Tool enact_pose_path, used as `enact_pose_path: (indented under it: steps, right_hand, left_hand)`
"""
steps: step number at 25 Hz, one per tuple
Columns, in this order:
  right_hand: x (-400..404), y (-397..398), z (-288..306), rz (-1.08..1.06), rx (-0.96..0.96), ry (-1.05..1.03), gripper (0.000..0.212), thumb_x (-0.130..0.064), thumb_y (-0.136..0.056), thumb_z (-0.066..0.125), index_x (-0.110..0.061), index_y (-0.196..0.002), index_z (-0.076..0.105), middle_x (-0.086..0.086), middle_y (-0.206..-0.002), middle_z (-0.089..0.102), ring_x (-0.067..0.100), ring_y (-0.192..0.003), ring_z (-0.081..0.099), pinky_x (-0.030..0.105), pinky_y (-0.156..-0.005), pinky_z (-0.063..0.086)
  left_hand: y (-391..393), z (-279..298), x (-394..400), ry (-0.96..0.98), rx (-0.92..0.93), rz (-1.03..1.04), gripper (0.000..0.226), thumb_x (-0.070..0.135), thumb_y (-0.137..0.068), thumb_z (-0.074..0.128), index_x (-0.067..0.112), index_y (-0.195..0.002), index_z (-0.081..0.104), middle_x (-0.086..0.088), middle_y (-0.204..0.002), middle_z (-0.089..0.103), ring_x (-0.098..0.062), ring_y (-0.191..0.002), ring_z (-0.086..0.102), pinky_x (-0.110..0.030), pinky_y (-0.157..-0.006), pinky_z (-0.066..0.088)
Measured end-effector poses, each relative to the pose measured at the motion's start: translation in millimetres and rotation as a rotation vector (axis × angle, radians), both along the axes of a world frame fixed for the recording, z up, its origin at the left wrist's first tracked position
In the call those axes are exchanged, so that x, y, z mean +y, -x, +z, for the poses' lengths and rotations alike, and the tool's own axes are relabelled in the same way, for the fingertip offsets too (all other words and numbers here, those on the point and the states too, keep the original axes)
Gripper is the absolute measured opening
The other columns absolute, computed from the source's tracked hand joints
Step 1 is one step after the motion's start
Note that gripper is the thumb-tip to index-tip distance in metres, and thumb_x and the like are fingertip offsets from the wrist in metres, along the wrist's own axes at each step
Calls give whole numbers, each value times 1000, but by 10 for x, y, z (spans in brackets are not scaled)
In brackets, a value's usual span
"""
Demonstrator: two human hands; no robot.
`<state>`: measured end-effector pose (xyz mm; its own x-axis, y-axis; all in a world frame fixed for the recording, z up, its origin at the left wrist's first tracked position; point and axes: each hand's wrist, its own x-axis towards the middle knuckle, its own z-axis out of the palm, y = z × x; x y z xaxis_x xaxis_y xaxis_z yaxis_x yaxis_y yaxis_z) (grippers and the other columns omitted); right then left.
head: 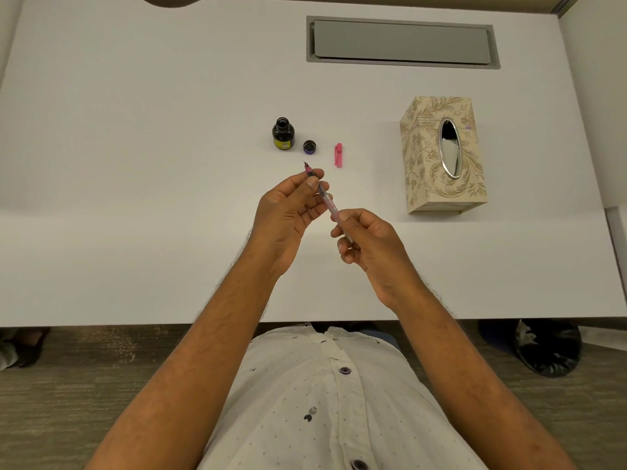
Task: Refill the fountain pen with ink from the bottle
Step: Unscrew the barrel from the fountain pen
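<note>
Fountain pen point(325, 197): held in the air above the worktop point(135, 164), uncapped, nib pointing away toward the ink bottle point(282, 134). The left hand point(288, 215) pinches the grip section just behind the nib; the right hand point(364, 237) pinches the rear of the barrel. The bottle stands open, its lid point(309, 147) just beside it and the pink pen cap point(338, 155) lying to the right of the lid.

The step in hand appears to be unscrewing the barrel from the section. Keep the left hand still and turn only the barrel. Hold the pen level or nib-up so residual ink does not drip. Work well short of the open bottle to avoid tipping it. The tissue box point(442, 154) is near for wiping the nib.
</note>
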<state>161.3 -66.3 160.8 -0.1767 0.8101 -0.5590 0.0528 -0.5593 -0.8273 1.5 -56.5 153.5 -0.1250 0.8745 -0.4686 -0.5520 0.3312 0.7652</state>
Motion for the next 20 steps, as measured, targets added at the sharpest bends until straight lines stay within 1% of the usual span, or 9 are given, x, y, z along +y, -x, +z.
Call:
enact_pose_path:
  steps: [3,6,9,12,20]
  right_hand:
    - [59,-29,-32,3,-16,-8,17,-26,-100,64,-15,-111,69,1,-95,74,13,-78,68,28,-71,57]
    - [103,-60,-67,0,-45,-23,14,-25,-97,68,-17,-109,69,2,-99,72,14,-86,70,29,-78,59]
    - [142,-96,-95,-12,-63,-32,12,-23,-96,70,-18,-107,69,-1,-95,70,14,-86,68,28,-77,60]
    - [180,-140,-140,-13,-76,-24,10,-22,-96,70,-18,-106,69,-2,-94,70,12,-84,67,27,-76,60]
    - [296,-276,-337,-40,-126,13,13,-23,-97,70,-16,-107,70,-1,-96,69,12,-85,66,29,-78,59]
  left_hand:
    - [14,-12,53,9,4,11,21,11,-99,59,7,-117,69,-7,-99,75,-25,-98,70,-37,-94,57]
    - [25,-29,119,22,8,23,23,12,-100,59,6,-120,68,-7,-100,75,-23,-96,71,-34,-90,57]
    - [32,-47,192,35,6,45,26,12,-100,59,4,-124,66,-7,-101,75,-22,-95,71,-33,-88,57]
    - [58,-66,276,43,-3,68,25,12,-100,59,5,-123,67,-6,-98,75,-20,-92,72,-32,-87,57]
    - [165,-156,483,84,-12,127,31,13,-100,59,2,-128,64,-7,-98,74,-20,-89,71,-30,-82,57]
